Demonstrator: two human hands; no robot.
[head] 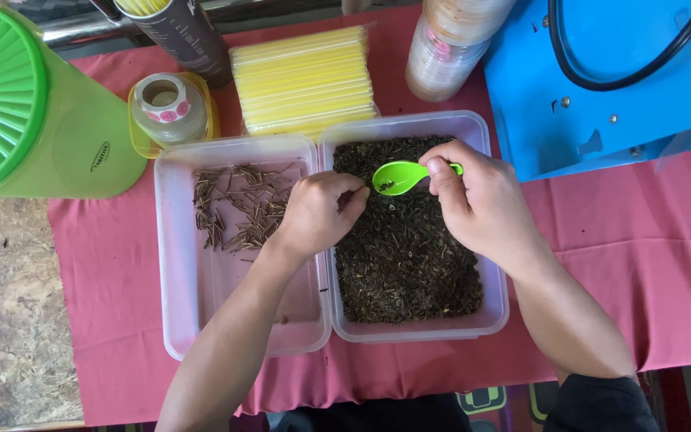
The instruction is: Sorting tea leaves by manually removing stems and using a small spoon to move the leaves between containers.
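Two clear plastic boxes sit side by side on a red cloth point(601, 264). Far to the left stands a big green jug point(49, 120) with a ribbed lid. Next to it is a small roll of stickers point(168, 104), then a dark tube point(185, 36), then a pack of yellow straws point(305, 80). The left box point(201, 320) has thin brown sticks point(237, 210) in its top part.

Over the wall between the two boxes is the left hand point(317, 212). It is curled into a loose fist with its fingertips pinched close together. I cannot tell if it holds a small bit. It almost touches the bowl of the green spoon point(401, 176), which is just to its right.

That spoon lies nearly flat and sideways. Its long line runs left to right, a little tilted. The bowl points left, at the left hand, and has a few dark crumbs in it. The handle points right and sits in the right hand point(481, 208), pinched by thumb and fingers, so the right hand has it. It hangs over the top of the right box point(499, 312), which is full of dark crumbly bits point(405, 264).

Behind are stacked lids point(449, 44), and on the far right a blue machine point(625, 80)
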